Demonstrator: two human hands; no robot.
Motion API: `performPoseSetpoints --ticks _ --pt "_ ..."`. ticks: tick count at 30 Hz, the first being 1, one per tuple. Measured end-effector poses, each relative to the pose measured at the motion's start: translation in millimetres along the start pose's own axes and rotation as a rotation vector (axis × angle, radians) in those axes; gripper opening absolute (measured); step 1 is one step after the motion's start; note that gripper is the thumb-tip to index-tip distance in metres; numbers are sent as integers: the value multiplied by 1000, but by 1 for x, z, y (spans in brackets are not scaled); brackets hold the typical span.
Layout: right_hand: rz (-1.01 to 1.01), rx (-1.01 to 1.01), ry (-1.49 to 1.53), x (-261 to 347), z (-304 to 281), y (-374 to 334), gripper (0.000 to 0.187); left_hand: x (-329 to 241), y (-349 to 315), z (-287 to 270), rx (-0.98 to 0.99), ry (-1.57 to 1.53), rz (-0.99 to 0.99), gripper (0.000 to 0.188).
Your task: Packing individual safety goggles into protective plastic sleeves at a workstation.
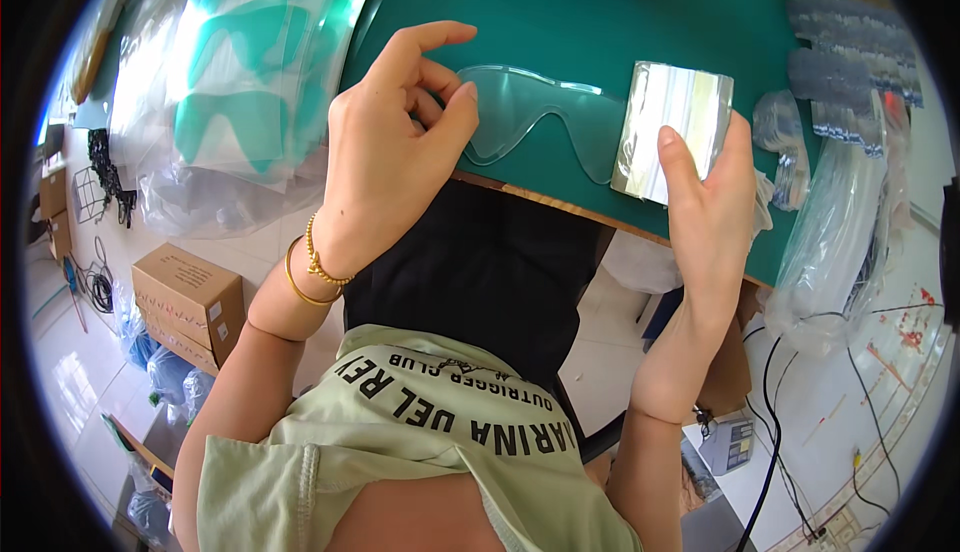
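Note:
A clear goggle lens [515,102] with a curved nose notch lies at the near edge of the green table. My left hand [395,127] has its thumb and curled fingers closed at the lens's left end, the index finger raised over it. In my right hand [710,187] is a shiny silver rectangular piece [655,112], the thumb on its face and the fingers behind. This silver piece covers or meets the lens's right end; I cannot tell whether they touch.
Plastic-bagged lenses [235,132] lie on the left. Stacked grey-blue lenses [835,77] and a clear plastic bag [830,252] are on the right. More lenses stand at the far edge. Cardboard boxes [185,297] sit on the floor, and cables [770,432] hang at right.

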State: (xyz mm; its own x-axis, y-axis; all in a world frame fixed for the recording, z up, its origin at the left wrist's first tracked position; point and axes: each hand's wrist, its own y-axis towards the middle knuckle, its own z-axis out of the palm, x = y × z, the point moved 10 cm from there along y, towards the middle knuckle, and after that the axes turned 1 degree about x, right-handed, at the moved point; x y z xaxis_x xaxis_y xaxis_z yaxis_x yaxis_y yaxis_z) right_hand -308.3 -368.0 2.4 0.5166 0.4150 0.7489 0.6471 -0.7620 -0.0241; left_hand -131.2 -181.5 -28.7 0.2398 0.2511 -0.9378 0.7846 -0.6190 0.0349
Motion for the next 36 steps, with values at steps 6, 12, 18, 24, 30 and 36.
performPoseSetpoints --ticks 6,12,18,24,30,36 --pt "4 20 -89 2 2 2 41 -55 3 20 118 -171 199 41" --pt "41 27 -60 -4 5 3 41 -86 3 30 169 -404 363 48" --pt "-66 63 -47 18 33 13 40 -61 6 26 175 -167 202 46" --pt "145 -73 89 -33 -25 2 38 -46 3 15 119 -142 185 42" --pt "-112 -456 -736 9 -50 -39 40 -37 1 11 102 -130 177 40" --pt "-96 -130 -294 4 15 -36 45 -38 0 7 104 -127 188 40"
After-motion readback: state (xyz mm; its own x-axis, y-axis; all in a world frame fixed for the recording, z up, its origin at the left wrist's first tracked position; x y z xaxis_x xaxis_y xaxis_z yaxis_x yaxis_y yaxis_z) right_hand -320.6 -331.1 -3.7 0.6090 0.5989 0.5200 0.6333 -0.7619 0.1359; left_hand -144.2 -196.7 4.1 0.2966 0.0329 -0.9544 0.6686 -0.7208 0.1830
